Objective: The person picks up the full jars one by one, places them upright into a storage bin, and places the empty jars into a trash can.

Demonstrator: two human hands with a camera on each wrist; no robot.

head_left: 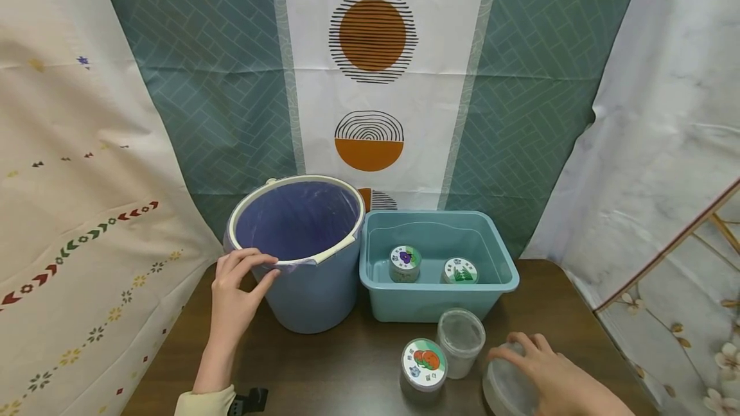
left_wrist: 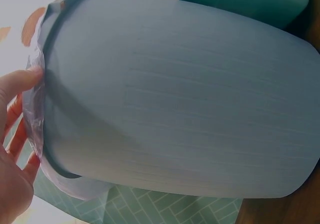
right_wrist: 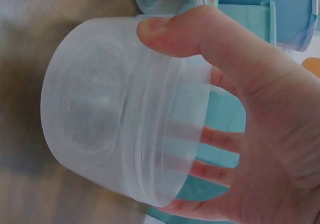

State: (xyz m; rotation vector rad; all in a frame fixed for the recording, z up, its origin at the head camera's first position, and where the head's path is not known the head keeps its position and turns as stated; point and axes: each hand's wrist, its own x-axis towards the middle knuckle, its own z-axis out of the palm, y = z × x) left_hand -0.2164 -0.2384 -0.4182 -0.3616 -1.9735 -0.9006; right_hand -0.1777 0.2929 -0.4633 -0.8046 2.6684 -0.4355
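Observation:
At the near left of the blue trash bin (head_left: 312,303), my left hand (head_left: 234,287) pinches the clear plastic liner (left_wrist: 34,108) folded over the rim. My right hand (head_left: 549,371) grips a translucent, unlabelled plastic jar (right_wrist: 95,93) at the table's near right, thumb on one side and fingers round the other. Left of it stands another clear jar (head_left: 460,342) without a label. Beside that is a jar with an orange-fruit label (head_left: 424,368) on its lid.
A teal plastic basin (head_left: 405,303) stands right beside the bin. Inside it are a jar with a purple-fruit label (head_left: 405,262) and one with a green label (head_left: 460,271). Patterned cloths (head_left: 514,82) hang behind and at both sides of the brown table (head_left: 324,371).

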